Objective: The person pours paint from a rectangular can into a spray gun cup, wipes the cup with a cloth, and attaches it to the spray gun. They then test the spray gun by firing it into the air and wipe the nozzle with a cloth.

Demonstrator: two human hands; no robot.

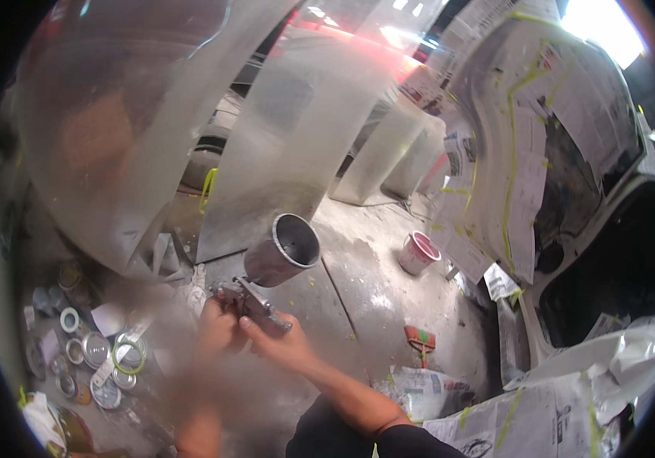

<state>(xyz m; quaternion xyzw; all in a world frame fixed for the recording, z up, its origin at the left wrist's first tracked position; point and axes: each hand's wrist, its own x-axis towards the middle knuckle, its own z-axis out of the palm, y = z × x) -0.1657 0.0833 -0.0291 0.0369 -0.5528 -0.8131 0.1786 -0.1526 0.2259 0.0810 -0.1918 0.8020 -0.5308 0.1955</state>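
A spray gun [265,307] with a metal body is held up in front of me. Its grey, open-topped cup [270,263] tilts so that the dark inside shows. My left hand [219,324] is closed at the gun's front end, its fingers partly hidden and hazy. Around the gun's body and handle, my right hand [275,340] is closed, with the thumb on the near side.
Pale panels [281,137] stand ahead; a car body [526,153] masked with newspaper fills the right. A pink-rimmed bucket [417,256] and a red brush [420,338] are on the floor [365,282]. Several cans [97,349] crowd the lower left.
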